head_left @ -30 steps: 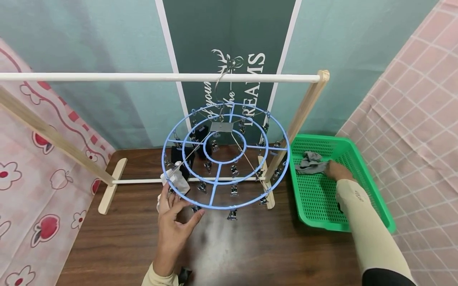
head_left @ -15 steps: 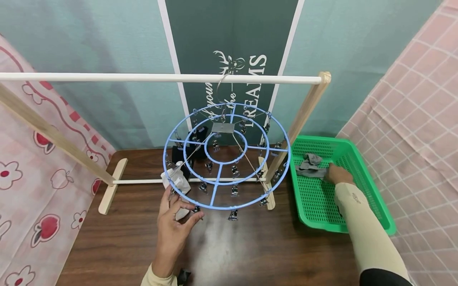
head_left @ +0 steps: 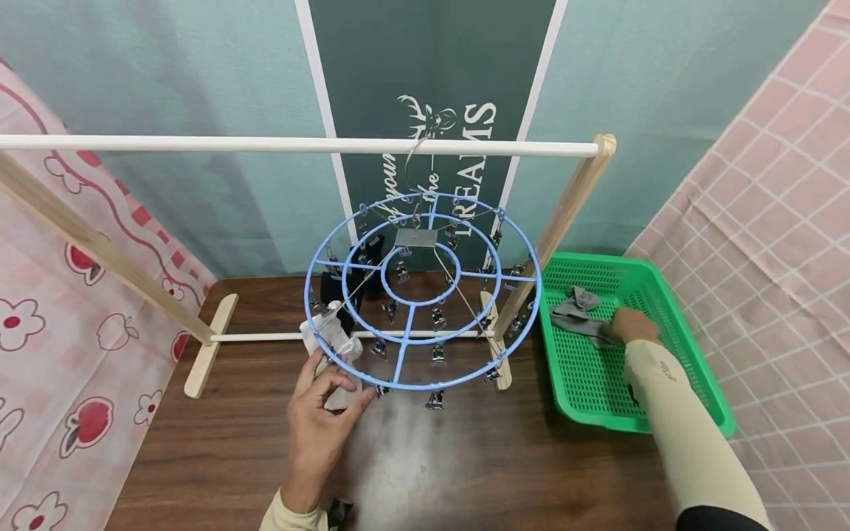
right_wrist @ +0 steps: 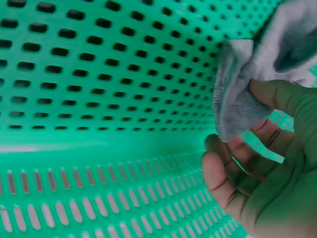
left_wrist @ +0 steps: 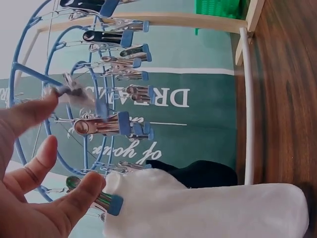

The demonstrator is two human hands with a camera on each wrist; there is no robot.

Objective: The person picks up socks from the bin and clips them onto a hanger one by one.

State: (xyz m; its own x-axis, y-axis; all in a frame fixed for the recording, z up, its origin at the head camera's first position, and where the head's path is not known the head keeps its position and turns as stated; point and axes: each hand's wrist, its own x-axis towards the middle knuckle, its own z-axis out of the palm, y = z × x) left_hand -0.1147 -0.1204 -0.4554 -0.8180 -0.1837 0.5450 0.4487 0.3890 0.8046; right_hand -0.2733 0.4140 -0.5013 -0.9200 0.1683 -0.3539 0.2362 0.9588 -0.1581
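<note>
A blue round clip hanger (head_left: 401, 341) hangs from the white rail. At its front left, my left hand (head_left: 322, 420) is raised with fingers spread. In the left wrist view, the thumb touches a blurred metal clip (left_wrist: 81, 96), while another fingertip overlaps the clip (left_wrist: 111, 202) that holds a white sock (left_wrist: 213, 210). Black socks (head_left: 345, 291) hang behind the white one. Inside the green basket (head_left: 561, 383), my right hand (head_left: 634, 324) pinches a grey sock (head_left: 574, 317) by its ribbed cuff between thumb and fingers; the rest of the sock lies on the basket floor.
The wooden stand's right post (head_left: 564, 214) rises between hanger and basket. A lower white bar (head_left: 259, 337) joins the stand's feet above the brown floor (head_left: 465, 457). Several bare clips (head_left: 434, 400) dangle round the hanger. Printed cloths hang on the left, back and right.
The clip at my left thumb has swung right, from between the thumb and forefinger to beside the thumb tip. The grey sock's near end is drawn slightly downward with my right hand.
</note>
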